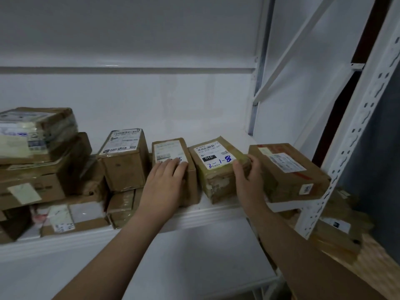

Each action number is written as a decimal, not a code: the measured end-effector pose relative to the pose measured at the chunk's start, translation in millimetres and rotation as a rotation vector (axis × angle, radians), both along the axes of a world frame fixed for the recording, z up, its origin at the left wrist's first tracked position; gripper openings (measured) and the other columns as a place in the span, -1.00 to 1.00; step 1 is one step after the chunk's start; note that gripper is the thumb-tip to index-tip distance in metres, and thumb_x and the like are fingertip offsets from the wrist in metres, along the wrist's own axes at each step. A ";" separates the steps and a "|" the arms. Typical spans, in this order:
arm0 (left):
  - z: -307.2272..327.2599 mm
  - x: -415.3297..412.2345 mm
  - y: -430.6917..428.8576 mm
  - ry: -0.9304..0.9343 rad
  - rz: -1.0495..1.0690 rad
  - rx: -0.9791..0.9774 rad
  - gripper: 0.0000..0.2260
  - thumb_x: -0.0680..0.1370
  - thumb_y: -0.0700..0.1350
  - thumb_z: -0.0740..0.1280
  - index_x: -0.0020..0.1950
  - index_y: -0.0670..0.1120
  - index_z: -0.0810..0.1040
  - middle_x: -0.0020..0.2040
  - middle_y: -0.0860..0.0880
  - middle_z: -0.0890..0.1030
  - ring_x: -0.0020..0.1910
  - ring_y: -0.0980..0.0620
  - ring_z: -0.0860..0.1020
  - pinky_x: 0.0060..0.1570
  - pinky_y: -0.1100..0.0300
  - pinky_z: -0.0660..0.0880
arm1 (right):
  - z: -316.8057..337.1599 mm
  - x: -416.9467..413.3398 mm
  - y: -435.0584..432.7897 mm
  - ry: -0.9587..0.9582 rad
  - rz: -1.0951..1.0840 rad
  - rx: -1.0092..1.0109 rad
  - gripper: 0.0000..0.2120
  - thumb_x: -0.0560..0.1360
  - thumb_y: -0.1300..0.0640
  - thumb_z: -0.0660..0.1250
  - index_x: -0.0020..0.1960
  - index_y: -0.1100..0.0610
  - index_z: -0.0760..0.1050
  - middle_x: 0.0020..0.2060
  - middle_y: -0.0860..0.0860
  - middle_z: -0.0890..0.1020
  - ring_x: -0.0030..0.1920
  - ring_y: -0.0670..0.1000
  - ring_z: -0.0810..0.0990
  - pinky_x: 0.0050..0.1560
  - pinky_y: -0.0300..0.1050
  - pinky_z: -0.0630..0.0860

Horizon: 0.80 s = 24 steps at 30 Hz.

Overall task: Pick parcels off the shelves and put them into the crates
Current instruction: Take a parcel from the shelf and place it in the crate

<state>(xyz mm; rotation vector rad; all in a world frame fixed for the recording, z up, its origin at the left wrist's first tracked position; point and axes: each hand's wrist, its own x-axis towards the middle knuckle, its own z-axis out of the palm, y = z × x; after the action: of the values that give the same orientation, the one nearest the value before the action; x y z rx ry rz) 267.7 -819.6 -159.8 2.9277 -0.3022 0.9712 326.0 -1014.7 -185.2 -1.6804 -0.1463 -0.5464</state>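
Observation:
Several brown cardboard parcels sit on a white shelf [216,210]. My left hand [165,182] lies on top of a narrow parcel [171,148] with a white label, fingers over its near end. My right hand [249,176] grips the right near corner of the parcel [213,167] marked "2-1-8", thumb on top and fingers down its right side. A wider parcel [290,172] with a white label lies just right of that hand, at the shelf's right end. No crate is in view.
A stack of parcels [41,161] fills the shelf's left side, with another box [124,156] beside it. A white perforated upright [346,137] stands at the right. More parcels [337,230] lie lower right, behind the upright.

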 end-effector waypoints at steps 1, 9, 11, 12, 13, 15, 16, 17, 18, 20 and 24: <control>0.9 0.1 0.2 0.000 -0.010 0.006 -0.62 0.42 -0.30 0.43 0.23 -0.22 0.54 0.18 -0.23 0.57 0.16 -0.24 0.53 0.25 -0.14 0.41 | -2.4 0.4 3.2 0.013 -0.007 0.007 -0.80 0.59 -0.04 0.22 0.18 -0.11 0.29 -0.05 -0.26 0.50 -0.04 -0.24 0.56 -0.13 -0.29 0.51; -0.8 0.0 -2.6 -0.027 -0.066 -0.068 -0.64 0.36 -0.34 0.41 0.15 -0.27 0.55 0.10 -0.23 0.59 0.08 -0.26 0.55 0.22 -0.13 0.42 | -25.8 2.3 10.8 0.048 -0.070 -0.386 -0.65 0.61 -0.03 0.15 0.33 0.11 0.36 0.12 0.07 0.56 0.11 0.08 0.53 0.15 0.07 0.49; -0.5 -0.2 -4.8 -0.015 -0.056 -0.075 -0.70 0.41 -0.27 0.40 0.14 -0.26 0.55 0.10 -0.22 0.59 0.07 -0.25 0.55 0.22 -0.13 0.41 | -30.7 0.7 4.0 0.022 -0.135 -0.583 -0.62 0.59 -0.04 0.18 0.32 0.13 0.41 0.16 0.12 0.50 0.16 0.12 0.43 0.17 -0.01 0.40; 0.4 -0.1 -6.4 -0.011 -0.043 -0.081 -0.73 0.45 -0.23 0.39 0.14 -0.25 0.55 0.10 -0.21 0.58 0.07 -0.25 0.54 0.22 -0.13 0.41 | -28.5 0.1 1.2 0.017 -0.147 -0.628 -0.61 0.59 -0.05 0.19 0.32 0.12 0.42 0.17 0.13 0.47 0.16 0.12 0.40 0.14 -0.04 0.38; 1.4 0.1 -8.6 -0.006 -0.027 -0.085 -0.74 0.49 -0.18 0.37 0.14 -0.24 0.55 0.11 -0.20 0.58 0.09 -0.24 0.53 0.23 -0.14 0.40 | -24.6 0.7 -1.2 0.021 -0.148 -0.669 -0.60 0.58 -0.07 0.19 0.34 0.09 0.41 0.18 0.12 0.46 0.17 0.13 0.38 0.13 -0.04 0.36; 3.7 -0.1 -14.2 -0.004 -0.010 -0.093 -0.74 0.51 -0.14 0.36 0.16 -0.21 0.55 0.13 -0.19 0.57 0.12 -0.23 0.51 0.25 -0.16 0.37 | -16.2 1.0 -6.4 0.021 -0.137 -0.775 -0.59 0.59 -0.11 0.16 0.37 0.04 0.39 0.23 0.09 0.46 0.22 0.12 0.36 0.18 -0.01 0.34; 5.1 0.1 -17.7 -0.009 -0.017 -0.098 -0.74 0.51 -0.13 0.36 0.16 -0.21 0.55 0.14 -0.19 0.56 0.15 -0.23 0.50 0.27 -0.16 0.35 | -12.6 -0.3 -9.4 0.002 -0.129 -0.814 -0.58 0.59 -0.11 0.15 0.38 0.04 0.39 0.25 0.07 0.46 0.25 0.12 0.34 0.22 0.00 0.32; 6.4 0.4 -22.1 -0.015 -0.033 -0.095 -0.74 0.51 -0.13 0.36 0.16 -0.20 0.55 0.15 -0.18 0.56 0.17 -0.22 0.49 0.29 -0.16 0.33 | -9.0 -3.0 -13.1 -0.025 -0.117 -0.824 -0.58 0.59 -0.09 0.15 0.38 0.05 0.38 0.27 0.06 0.46 0.28 0.11 0.33 0.26 0.00 0.30; 7.7 0.8 -27.6 -0.017 -0.052 -0.087 -0.73 0.52 -0.12 0.35 0.17 -0.19 0.54 0.17 -0.18 0.55 0.20 -0.21 0.47 0.31 -0.15 0.31 | -5.7 -6.6 -17.6 -0.054 -0.105 -0.808 -0.60 0.60 -0.06 0.17 0.38 0.07 0.38 0.28 0.06 0.46 0.29 0.09 0.34 0.28 0.00 0.29; 9.9 2.7 -41.1 -0.015 -0.099 -0.073 -0.72 0.54 -0.09 0.31 0.21 -0.17 0.52 0.21 -0.17 0.53 0.24 -0.18 0.44 0.35 -0.11 0.26 | -0.3 -15.1 -29.2 -0.123 -0.095 -0.747 -0.66 0.59 0.02 0.20 0.32 0.12 0.43 0.25 0.06 0.49 0.27 0.07 0.39 0.28 -0.02 0.32; 8.6 12.1 -79.8 0.016 -0.225 -0.089 -0.69 0.56 -0.06 0.28 0.26 -0.15 0.50 0.26 -0.13 0.50 0.30 -0.13 0.40 0.35 0.00 0.25 | 7.8 -27.0 -66.5 -0.193 -0.175 -0.659 -0.76 0.57 0.13 0.28 0.19 0.19 0.51 0.16 0.10 0.55 0.20 0.09 0.46 0.23 -0.11 0.31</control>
<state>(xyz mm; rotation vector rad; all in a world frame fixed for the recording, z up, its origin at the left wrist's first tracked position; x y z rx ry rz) 279.9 -899.4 -151.2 2.7457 -0.5583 0.9041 299.0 -1081.2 -177.5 -2.2912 -0.3497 -0.8549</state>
